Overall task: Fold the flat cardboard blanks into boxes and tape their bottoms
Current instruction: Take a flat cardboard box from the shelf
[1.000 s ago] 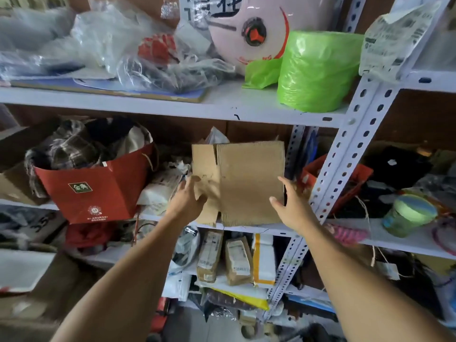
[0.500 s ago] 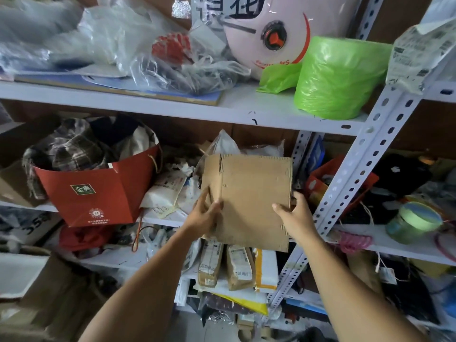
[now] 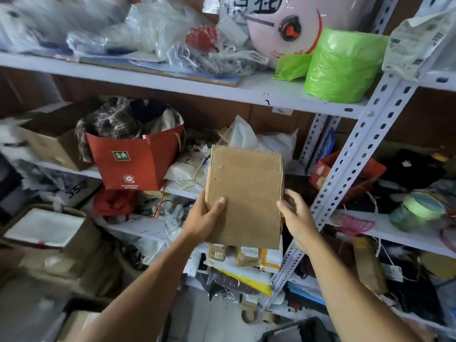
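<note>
A flat brown cardboard blank [image 3: 245, 193] is held upright in front of the middle shelf, its corrugated edges showing at the top and right. My left hand [image 3: 204, 218] grips its lower left edge, thumb across the front face. At the blank's right edge is my right hand [image 3: 294, 215], fingers spread beside and behind the edge; whether it still touches the cardboard is unclear.
White metal shelving [image 3: 355, 174] is crammed with goods. A red paper bag [image 3: 133, 161] of clothes sits left of the blank, and a green plastic roll [image 3: 343, 65] on the upper shelf. Padded mailers [image 3: 246, 257] lie below, cardboard boxes [image 3: 51, 141] at left.
The blank has come down and toward me, away from the shelf. Its left flap, seen folded out a second ago, now lies flat. My right hand has loosened from the right edge.
</note>
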